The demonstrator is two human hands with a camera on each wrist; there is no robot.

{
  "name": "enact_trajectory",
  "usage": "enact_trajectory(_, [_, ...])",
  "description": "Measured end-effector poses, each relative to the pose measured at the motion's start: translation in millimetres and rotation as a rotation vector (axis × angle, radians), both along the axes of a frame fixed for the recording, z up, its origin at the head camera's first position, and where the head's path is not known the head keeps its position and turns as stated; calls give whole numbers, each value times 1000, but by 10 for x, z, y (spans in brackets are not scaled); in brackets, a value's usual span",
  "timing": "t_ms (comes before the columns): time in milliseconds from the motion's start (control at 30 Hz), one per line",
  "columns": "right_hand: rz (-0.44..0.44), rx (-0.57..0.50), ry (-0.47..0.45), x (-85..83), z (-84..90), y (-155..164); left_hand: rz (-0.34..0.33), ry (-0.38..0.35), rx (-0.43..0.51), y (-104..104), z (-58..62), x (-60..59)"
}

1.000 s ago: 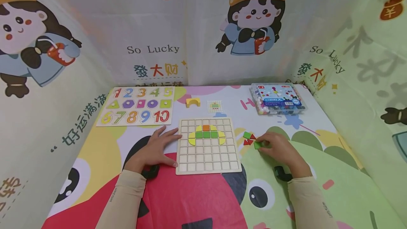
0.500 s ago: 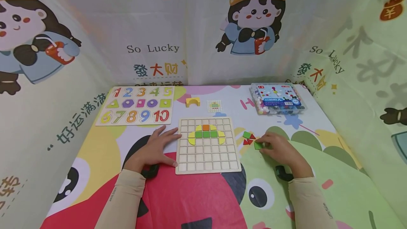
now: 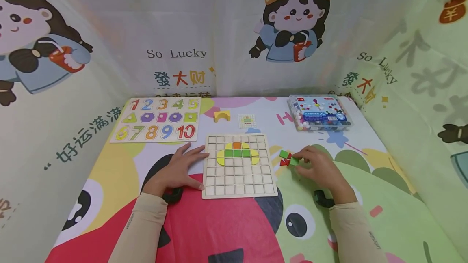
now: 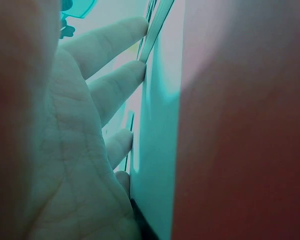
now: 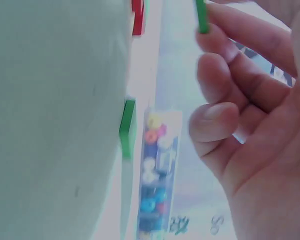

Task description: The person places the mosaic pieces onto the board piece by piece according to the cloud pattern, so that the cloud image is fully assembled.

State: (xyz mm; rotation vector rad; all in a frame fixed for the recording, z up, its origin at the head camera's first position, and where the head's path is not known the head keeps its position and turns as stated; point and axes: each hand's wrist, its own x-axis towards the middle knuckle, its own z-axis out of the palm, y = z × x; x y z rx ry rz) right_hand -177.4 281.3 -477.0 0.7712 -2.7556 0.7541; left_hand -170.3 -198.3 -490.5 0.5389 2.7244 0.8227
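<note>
A wooden grid board (image 3: 239,166) lies in the middle of the table, with yellow, green and orange tiles filling part of its upper rows. My left hand (image 3: 179,170) rests flat on the table, its straight fingers (image 4: 115,80) touching the board's left edge. My right hand (image 3: 317,167) pinches a small green square tile (image 3: 294,160) (image 5: 202,16) just above the table, right of the board. Beside it lie another green tile (image 3: 284,154) (image 5: 126,127) and red triangle pieces (image 3: 284,161).
A number and shape puzzle board (image 3: 158,119) lies at the back left. A yellow arch block (image 3: 222,115) and a small pattern card (image 3: 246,120) sit behind the grid board. A clear box of coloured beads (image 3: 319,113) stands at the back right. Cloth walls surround the table.
My right hand has lifted the green tile and moved it slightly left and up, towards the red pieces. The left hand has stayed in place.
</note>
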Motion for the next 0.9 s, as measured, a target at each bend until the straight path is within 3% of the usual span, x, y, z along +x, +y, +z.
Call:
enact_trajectory(133, [70, -30, 45, -8, 35, -153, 8, -5, 3, 15, 2, 8])
enact_trajectory(400, [152, 60, -56, -74, 179, -488, 11, 0, 1, 22, -2, 0])
enact_trajectory(733, [229, 185, -178, -286, 331, -1007, -6, 25, -16, 19, -14, -23])
enact_trajectory(900, [281, 228, -183, -387, 357, -1292, -4, 19, -17, 24, -19, -18])
